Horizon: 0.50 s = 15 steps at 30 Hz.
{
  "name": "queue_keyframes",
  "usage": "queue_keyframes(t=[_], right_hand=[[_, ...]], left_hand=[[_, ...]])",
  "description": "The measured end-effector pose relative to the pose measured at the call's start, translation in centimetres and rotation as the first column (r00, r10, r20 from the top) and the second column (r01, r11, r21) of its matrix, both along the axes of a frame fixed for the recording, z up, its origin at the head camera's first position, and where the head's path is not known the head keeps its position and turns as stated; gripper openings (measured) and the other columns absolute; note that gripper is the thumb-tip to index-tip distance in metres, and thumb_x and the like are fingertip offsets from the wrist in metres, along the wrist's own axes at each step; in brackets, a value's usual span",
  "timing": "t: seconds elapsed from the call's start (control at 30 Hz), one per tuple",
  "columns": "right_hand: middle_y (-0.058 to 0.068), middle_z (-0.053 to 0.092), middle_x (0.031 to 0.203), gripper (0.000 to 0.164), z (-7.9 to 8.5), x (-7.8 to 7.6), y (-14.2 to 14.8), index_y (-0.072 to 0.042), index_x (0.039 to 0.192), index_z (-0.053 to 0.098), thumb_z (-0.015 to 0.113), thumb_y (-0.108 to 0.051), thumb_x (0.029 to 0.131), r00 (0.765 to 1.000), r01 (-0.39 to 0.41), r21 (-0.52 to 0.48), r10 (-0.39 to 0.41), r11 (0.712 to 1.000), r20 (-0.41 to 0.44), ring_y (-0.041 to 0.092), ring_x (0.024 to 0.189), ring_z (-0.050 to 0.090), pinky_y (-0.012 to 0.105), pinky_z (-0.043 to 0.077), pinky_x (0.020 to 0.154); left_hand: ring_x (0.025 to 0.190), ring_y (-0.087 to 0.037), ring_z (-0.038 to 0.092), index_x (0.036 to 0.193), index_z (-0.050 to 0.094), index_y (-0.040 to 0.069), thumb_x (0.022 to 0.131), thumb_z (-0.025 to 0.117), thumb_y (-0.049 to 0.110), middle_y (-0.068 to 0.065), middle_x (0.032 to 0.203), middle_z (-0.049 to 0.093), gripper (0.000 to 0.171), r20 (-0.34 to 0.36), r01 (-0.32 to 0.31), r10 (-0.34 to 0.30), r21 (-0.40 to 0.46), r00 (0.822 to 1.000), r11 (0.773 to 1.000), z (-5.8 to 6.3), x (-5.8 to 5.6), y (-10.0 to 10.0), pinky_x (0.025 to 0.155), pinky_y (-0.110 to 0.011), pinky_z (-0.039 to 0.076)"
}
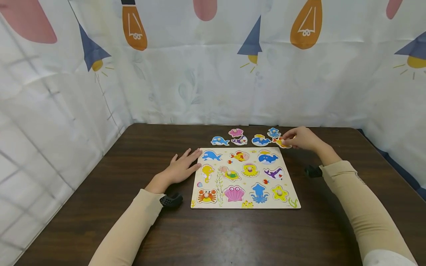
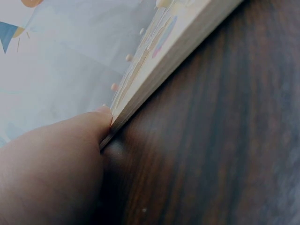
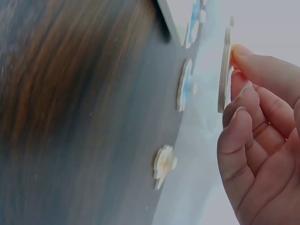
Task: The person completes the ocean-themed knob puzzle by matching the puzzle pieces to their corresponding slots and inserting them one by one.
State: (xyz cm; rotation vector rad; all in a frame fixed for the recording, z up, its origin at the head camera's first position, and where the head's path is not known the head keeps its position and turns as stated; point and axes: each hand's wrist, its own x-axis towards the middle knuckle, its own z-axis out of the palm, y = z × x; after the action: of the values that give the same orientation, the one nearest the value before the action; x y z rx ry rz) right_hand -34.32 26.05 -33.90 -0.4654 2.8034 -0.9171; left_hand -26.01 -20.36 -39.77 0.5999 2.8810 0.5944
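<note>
passable over bench (image 1: pixel 246 236) at six o'clock of board (image 1: pixel 273 205); obstructed at twelve by loose pieces (image 1: pixel 219 141), ten by left grip (image 1: pixel 180 169).

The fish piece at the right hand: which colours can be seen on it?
Red-orange and yellow show on the fish piece, best in the head view.

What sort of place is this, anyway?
Probably a makeshift indoor activity corner: a dark wood-grain table holds a sea-animal puzzle board, and a hanging cloth printed with bulbs and lamps rises behind. Home or studio, I can't tell.
</note>
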Motion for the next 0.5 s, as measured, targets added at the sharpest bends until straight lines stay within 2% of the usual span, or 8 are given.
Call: queue_keyframes(t=[0.3, 0.5], right_hand=[[0.009, 0.068, 0.094, 0.031, 0.3, 0.6, -1.6, 0.002, 0.118, 0.073, 0.070, -0.022, 0.100, 1.000, -0.027, -0.009, 0.027, 1.000, -0.012, 0.025, 0.074, 0.057, 0.040, 0.052, 0.068], [0.008, 0.069, 0.093, 0.028, 0.3, 0.9, -2.8, 0.001, 0.118, 0.074, 0.070, -0.020, 0.099, 0.998, -0.056, 0.015, 0.056, 0.998, -0.027, 0.025, 0.076, 0.058, 0.034, 0.051, 0.067]], left_hand=[[0.156, -0.035, 0.007, 0.166, 0.022, 0.019, 0.110, 0.045, 0.044, -0.005, 0.171, 0.017, 0.066, 0.004, 0.001, -0.001, 0.008, 1.000, 1.000, -0.1, 0.0, -0.2, 0.115, -0.072, -0.001], [0.156, -0.036, 0.007, 0.166, 0.022, 0.019, 0.109, 0.044, 0.045, -0.005, 0.170, 0.017, 0.066, 0.003, 0.005, -0.005, 0.013, 1.000, 1.000, -0.1, 0.0, -0.1, 0.115, -0.072, 0.000]])
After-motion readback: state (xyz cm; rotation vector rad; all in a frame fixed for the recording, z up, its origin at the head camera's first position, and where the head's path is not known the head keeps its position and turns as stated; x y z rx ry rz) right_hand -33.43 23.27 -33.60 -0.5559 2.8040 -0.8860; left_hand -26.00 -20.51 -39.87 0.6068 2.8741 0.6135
